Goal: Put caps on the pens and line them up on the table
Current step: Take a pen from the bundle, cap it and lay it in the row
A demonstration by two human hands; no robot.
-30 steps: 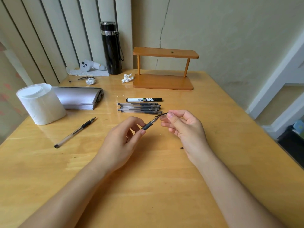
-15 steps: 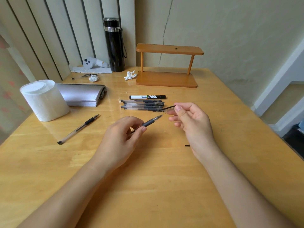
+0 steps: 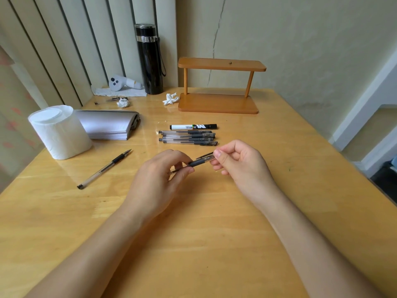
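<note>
My left hand [image 3: 159, 179] grips a clear pen with a black grip [image 3: 196, 162] above the wooden table [image 3: 193, 244]. My right hand [image 3: 240, 166] pinches a clear cap [image 3: 207, 156] that now sits over the pen's tip. Behind my hands, several capped clear pens [image 3: 187, 137] lie side by side in a row, with a capped black-and-white marker [image 3: 193, 126] just beyond them. One uncapped pen [image 3: 104, 169] lies apart at the left, tip pointing away from me.
A white tissue roll [image 3: 59, 131] and a silver pouch [image 3: 107, 126] stand at the left. A wooden shelf stand [image 3: 219, 102], a black flask [image 3: 150, 59], crumpled tissues [image 3: 170, 98] and a small white device [image 3: 120, 82] are at the back.
My hands were apart half a second ago with the pen tip bare. They have come together and the cap now covers the tip.
</note>
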